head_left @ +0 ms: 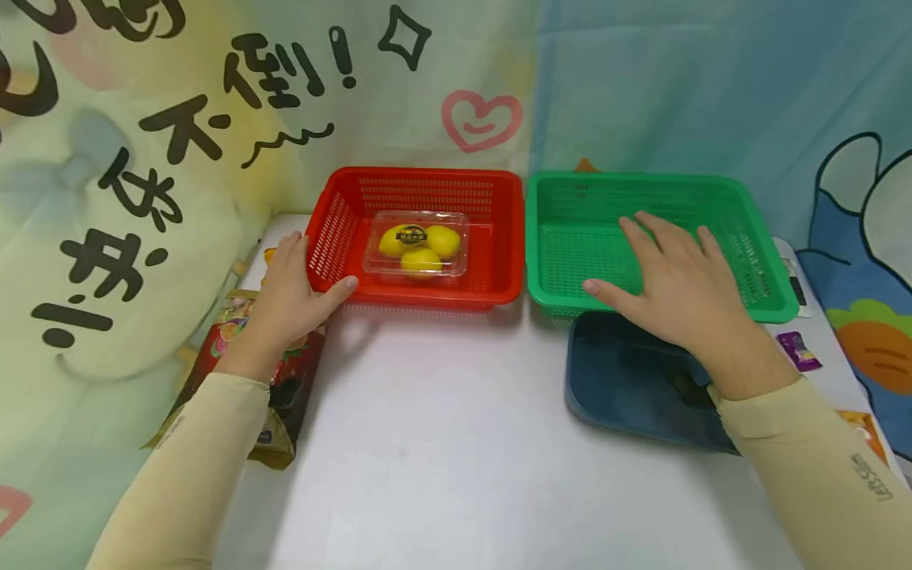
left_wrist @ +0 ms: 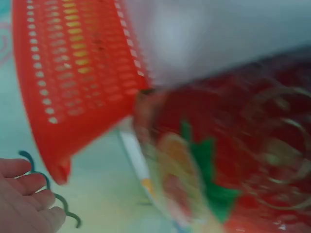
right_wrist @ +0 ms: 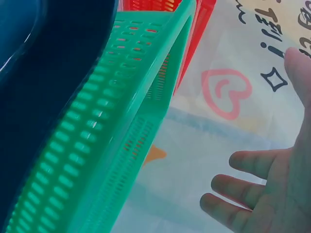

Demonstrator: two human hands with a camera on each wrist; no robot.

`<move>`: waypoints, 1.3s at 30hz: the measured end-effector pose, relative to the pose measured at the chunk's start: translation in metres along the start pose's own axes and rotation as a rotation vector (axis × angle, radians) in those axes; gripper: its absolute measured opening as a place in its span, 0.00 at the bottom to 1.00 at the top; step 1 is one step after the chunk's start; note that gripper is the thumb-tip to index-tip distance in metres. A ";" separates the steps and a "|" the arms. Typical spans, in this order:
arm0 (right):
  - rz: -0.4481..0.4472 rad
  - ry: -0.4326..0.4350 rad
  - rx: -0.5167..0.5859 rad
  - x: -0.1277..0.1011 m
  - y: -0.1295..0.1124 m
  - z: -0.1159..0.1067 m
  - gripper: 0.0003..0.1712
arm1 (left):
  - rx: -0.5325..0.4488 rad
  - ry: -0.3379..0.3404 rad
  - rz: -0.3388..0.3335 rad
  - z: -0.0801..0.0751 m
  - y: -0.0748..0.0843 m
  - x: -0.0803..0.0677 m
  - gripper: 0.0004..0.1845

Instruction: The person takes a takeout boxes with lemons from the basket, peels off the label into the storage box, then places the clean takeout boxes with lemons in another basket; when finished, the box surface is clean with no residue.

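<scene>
My left hand is at the left end of a red plastic basket, thumb out and fingers extended. In the left wrist view its fingers show apart from the basket wall; whether they touch it in the head view I cannot tell. Inside that basket lies a clear plastic box of three lemons. Over a green basket is my right hand, fingers spread and holding nothing. The right wrist view shows the same hand with straight fingers, and the green basket's slotted wall beside a dark blue edge.
A dark blue bin stands in front of the green basket, partly under my right forearm. Dark red packaging lies beneath my left arm. At the right are a small purple packet and an orange packet. A printed curtain backs the white table.
</scene>
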State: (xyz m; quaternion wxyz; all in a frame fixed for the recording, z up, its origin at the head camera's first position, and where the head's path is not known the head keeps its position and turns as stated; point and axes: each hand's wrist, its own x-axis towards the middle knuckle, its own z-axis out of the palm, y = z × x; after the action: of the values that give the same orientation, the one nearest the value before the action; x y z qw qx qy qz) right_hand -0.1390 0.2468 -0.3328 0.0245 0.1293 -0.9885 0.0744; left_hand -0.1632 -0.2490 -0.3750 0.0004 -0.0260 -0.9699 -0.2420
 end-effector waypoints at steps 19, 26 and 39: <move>-0.111 0.033 0.019 0.028 -0.047 -0.014 0.57 | -0.017 -0.013 -0.071 0.008 -0.025 -0.001 0.60; -0.132 -0.026 0.109 0.055 -0.072 -0.012 0.54 | -0.005 -0.017 -0.077 0.011 -0.025 0.001 0.60; -0.074 -0.197 0.253 0.114 -0.112 -0.007 0.59 | 0.028 -0.025 -0.082 0.011 -0.027 0.003 0.60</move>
State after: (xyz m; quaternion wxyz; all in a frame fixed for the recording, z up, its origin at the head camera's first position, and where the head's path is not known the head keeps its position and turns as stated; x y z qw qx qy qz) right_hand -0.2203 0.1119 -0.3029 -0.0864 0.1745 -0.9634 0.1843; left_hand -0.1678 -0.2673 -0.3973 -0.0210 0.0108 -0.9734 -0.2278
